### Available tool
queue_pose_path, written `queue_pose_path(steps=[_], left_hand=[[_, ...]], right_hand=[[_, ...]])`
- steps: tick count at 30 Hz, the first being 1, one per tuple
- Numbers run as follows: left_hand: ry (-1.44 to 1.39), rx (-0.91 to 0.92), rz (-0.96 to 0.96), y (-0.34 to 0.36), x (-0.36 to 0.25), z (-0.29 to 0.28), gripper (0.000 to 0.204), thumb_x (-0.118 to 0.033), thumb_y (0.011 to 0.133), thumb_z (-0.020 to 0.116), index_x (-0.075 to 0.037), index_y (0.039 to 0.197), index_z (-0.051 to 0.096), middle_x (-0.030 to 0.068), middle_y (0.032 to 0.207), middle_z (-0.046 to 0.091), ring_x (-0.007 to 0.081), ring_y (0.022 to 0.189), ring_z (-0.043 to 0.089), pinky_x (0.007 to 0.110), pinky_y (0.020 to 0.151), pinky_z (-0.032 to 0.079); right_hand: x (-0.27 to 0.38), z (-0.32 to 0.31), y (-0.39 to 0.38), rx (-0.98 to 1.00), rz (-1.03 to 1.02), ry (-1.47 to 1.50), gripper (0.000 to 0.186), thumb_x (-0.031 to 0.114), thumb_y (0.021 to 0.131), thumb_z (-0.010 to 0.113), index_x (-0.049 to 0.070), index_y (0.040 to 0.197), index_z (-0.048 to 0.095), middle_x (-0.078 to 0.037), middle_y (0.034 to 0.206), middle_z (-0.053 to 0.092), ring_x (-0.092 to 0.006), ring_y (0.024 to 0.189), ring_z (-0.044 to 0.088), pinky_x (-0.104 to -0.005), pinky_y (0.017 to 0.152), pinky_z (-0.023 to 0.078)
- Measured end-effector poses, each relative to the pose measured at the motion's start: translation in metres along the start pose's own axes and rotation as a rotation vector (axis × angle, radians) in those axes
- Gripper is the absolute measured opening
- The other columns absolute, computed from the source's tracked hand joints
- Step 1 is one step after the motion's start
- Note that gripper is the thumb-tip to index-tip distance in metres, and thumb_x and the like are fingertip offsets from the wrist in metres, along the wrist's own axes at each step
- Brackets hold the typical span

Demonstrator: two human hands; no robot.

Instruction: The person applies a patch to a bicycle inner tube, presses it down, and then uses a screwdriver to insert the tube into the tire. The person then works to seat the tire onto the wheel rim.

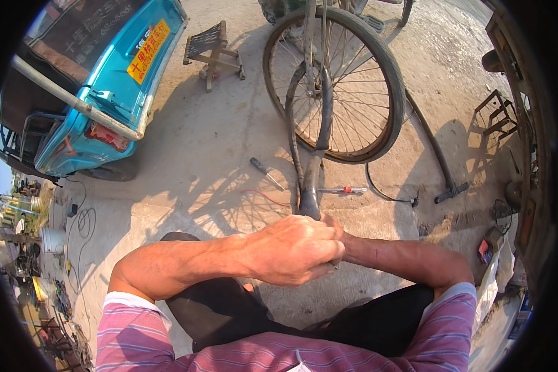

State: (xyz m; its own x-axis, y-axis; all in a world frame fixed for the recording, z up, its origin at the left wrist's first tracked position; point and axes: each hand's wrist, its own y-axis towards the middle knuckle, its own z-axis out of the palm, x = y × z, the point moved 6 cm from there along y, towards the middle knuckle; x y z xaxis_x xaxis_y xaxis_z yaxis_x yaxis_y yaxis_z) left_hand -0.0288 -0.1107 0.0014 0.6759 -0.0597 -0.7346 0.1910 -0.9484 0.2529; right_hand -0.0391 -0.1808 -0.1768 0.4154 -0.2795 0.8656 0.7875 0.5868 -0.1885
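A black inner tube [311, 183] runs down from the bicycle wheel [390, 133], pulled out of the tyre, to my hands in front of my lap. My left hand [291, 251] is closed in a fist at the tube's near end; a small dark tip shows by its fingers, but what it grips is hidden. Mostly covered by the left, my right hand [332, 227] is closed against the tube. Just beyond lie a screwdriver [266, 173], a thin tool with a red part [346, 190] and a thin red cord [260, 193].
A blue three-wheeled vehicle [115, 93] stands at the far left, with a folding stool [211, 53] beside it. On the right, a floor pump [434, 146] with a black hose [378, 189] lies on the ground. A dark metal frame [497, 115] stands farther right. A cable [84, 226] coils at left.
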Motion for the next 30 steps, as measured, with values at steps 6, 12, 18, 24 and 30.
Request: queue_pose_path(steps=[6,12,18,24,30], left_hand=[[0.023,0.008,0.007,-0.002,0.002,0.0,0.017,-0.01,0.083,0.074,-0.001,0.093,0.064,0.0153,0.087,0.064,0.039,0.082,0.066,0.049,0.072,0.053],[0.039,0.002,0.011,0.001,0.001,-0.005,0.017,-0.01,0.084,0.073,-0.001,0.094,0.064,0.015,0.085,0.063,0.0383,0.081,0.066,0.048,0.071,0.053],[0.094,-0.141,-0.257,-0.004,0.024,-0.054,0.013,-0.012,0.087,0.072,-0.003,0.095,0.068,0.0149,0.086,0.067,0.0366,0.08,0.068,0.046,0.07,0.054],[0.098,-0.235,-0.457,-0.011,0.04,-0.077,0.012,-0.005,0.091,0.073,0.003,0.1,0.071,0.0136,0.089,0.072,0.0239,0.08,0.073,0.036,0.072,0.057],[0.114,-0.209,-0.489,-0.015,0.045,-0.074,0.013,-0.008,0.091,0.073,0.003,0.097,0.071,0.0143,0.088,0.072,0.0237,0.077,0.072,0.036,0.071,0.057]], right_hand=[[-0.002,0.0,0.001,-0.031,0.014,0.02,0.033,0.02,0.097,0.071,0.006,0.126,0.064,-0.005,0.117,0.07,-0.0149,0.109,0.068,-0.0335,0.091,0.058],[-0.005,0.002,0.004,-0.1,0.075,0.136,0.031,0.022,0.099,0.069,0.005,0.125,0.065,-0.005,0.114,0.071,-0.0152,0.106,0.07,-0.0335,0.088,0.058],[0.003,0.0,0.002,-0.262,0.07,0.195,0.028,0.031,0.098,0.069,0.003,0.103,0.068,-0.005,0.084,0.066,-0.0141,0.072,0.061,-0.0309,0.069,0.051],[0.004,0.003,0.003,-0.264,0.144,0.201,0.017,0.019,0.095,0.064,0.003,0.101,0.068,-0.006,0.081,0.063,-0.0173,0.074,0.06,-0.033,0.07,0.05],[0.008,-0.002,0.002,-0.302,0.114,0.232,0.018,0.019,0.096,0.064,0.001,0.098,0.068,-0.007,0.079,0.063,-0.0168,0.072,0.061,-0.0328,0.069,0.049]])
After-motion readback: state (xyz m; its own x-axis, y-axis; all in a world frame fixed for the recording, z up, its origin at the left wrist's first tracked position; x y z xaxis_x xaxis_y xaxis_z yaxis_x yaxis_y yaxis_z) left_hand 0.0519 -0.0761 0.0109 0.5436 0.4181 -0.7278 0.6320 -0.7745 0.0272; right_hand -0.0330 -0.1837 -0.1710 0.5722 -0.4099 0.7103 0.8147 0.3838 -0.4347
